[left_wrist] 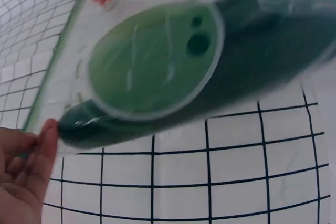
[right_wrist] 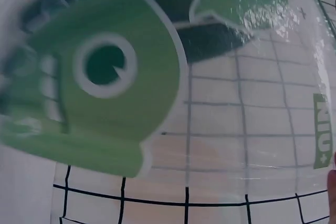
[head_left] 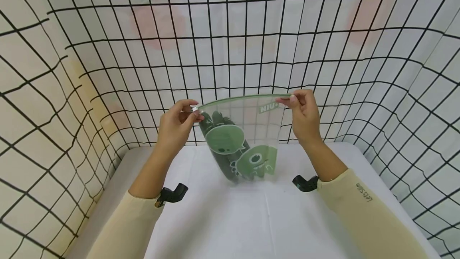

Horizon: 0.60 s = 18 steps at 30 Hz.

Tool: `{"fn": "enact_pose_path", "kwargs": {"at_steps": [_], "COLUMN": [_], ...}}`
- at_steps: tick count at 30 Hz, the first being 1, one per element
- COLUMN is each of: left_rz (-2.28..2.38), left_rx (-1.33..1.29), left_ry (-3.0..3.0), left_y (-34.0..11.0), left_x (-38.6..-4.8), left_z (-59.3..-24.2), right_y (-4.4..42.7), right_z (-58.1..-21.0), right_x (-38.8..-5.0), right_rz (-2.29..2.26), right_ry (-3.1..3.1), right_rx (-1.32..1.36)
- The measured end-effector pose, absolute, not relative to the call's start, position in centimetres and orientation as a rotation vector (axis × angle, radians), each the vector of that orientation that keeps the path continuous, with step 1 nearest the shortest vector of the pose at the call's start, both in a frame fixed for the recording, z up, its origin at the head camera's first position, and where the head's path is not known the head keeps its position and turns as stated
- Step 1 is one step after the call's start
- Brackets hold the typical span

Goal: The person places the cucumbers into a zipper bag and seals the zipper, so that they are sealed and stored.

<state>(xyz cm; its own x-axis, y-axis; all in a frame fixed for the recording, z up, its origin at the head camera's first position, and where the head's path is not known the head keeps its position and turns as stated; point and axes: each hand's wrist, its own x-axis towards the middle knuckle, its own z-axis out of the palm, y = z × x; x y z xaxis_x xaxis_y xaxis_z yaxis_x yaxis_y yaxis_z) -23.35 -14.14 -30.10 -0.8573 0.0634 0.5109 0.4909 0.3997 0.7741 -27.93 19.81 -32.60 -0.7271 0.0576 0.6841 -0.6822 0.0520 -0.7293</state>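
A clear zip bag (head_left: 224, 139) with green cartoon faces printed on it hangs upright between my hands above the white table. Dark green, long, rounded things that look like cucumbers (left_wrist: 86, 132) lie inside, slanting along the bag's left side; the printing partly hides them. My left hand (head_left: 176, 125) pinches the top left corner, at the small white slider (head_left: 195, 109) on the green zip strip. Over at the top right corner, beside the "NIU" label (right_wrist: 322, 129), my right hand (head_left: 306, 117) pinches the strip between thumb and fingers. The strip is stretched in a gentle arc.
Black wire grid panels (head_left: 246, 35) enclose the table at the back and both sides, with pale cloth behind them. White cloth (head_left: 233, 219) covers the table. A black camera mount sits on each wrist, over cream sleeves (head_left: 122, 223).
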Motion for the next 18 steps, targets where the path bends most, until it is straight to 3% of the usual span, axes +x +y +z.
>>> {"fn": "enact_pose_path", "kwargs": {"at_steps": [8,18], "left_rz": [-1.313,-1.437], "left_rx": [-0.532,-0.609], "left_ry": [-2.381,-2.675], "left_y": [-15.1,-16.4], "left_x": [-23.4,-17.6], "left_z": [-32.4,-38.0], "right_y": [20.5,22.2], "right_z": [-35.9,-42.0], "right_x": [-26.3,-18.8], "right_rz": [1.678,1.52], "right_ry": [-1.873,-2.151], "right_rx": [0.655,0.733]}}
